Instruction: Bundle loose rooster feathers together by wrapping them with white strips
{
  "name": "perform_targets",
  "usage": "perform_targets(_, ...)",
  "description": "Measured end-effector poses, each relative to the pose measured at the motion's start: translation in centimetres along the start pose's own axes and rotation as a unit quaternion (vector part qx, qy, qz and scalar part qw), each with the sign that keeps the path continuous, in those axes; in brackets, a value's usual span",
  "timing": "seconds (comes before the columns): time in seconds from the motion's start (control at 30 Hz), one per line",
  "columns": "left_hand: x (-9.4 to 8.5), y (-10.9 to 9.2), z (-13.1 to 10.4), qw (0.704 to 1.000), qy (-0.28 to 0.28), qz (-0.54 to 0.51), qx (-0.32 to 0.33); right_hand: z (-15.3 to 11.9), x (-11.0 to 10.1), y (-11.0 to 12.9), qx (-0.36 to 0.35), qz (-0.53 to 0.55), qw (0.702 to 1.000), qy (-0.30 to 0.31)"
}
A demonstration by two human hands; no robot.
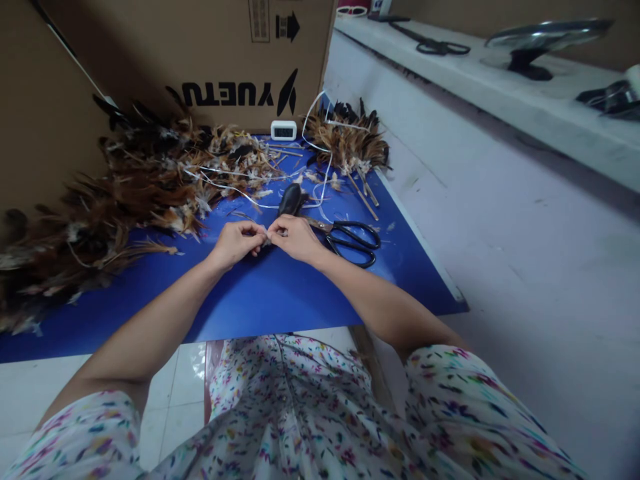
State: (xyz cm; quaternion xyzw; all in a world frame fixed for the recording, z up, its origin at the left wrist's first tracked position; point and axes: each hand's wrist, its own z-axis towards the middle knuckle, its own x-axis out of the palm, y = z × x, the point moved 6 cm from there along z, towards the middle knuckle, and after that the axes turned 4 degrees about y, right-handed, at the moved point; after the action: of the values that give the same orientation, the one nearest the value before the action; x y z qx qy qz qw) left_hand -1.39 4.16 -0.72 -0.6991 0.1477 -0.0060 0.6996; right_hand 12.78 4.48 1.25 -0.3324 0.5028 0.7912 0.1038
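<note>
Both hands meet over the middle of the blue tabletop (245, 293). My left hand (238, 243) is pinched closed at the fingertips, and my right hand (296, 239) is pinched closed against it. Between the fingertips is a small pale, fluffy bit, too small to make out; a dark part shows just under it. Close beyond my right hand lies a dark object (291, 199), and black-handled scissors (353, 239) rest to its right. Thin white cord (240, 193) runs loosely over the table past the hands.
A long heap of brown feathers (150, 180) covers the left and back. Feather bundles with sticks (349, 141) lie at the back right. A small white digital clock (283, 131) stands before a large cardboard box (220, 47). A wall ledge (470, 73) holds more scissors (443, 48).
</note>
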Motion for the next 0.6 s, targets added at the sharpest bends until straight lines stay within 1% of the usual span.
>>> perform_targets(0.1, -0.03, 0.15, 0.00, 1.000, -0.005, 0.017, -0.002, -0.04, -0.05, 0.07, 0.001, -0.004, 1.000, -0.002)
perform_targets(0.23, 0.08, 0.43, 0.05, 1.000, 0.012, 0.020, -0.020, -0.07, -0.16, 0.09, 0.001, -0.008, 1.000, -0.006)
perform_targets(0.47, 0.47, 0.60, -0.32, 0.992, 0.062, -0.031, -0.108, -0.10, -0.19, 0.13, -0.005, -0.017, 1.000, -0.013)
perform_targets(0.6, 0.69, 0.69, -0.52, 0.986, 0.086, -0.044, -0.137, -0.09, -0.05, 0.12, -0.004, -0.022, 1.000, -0.013)
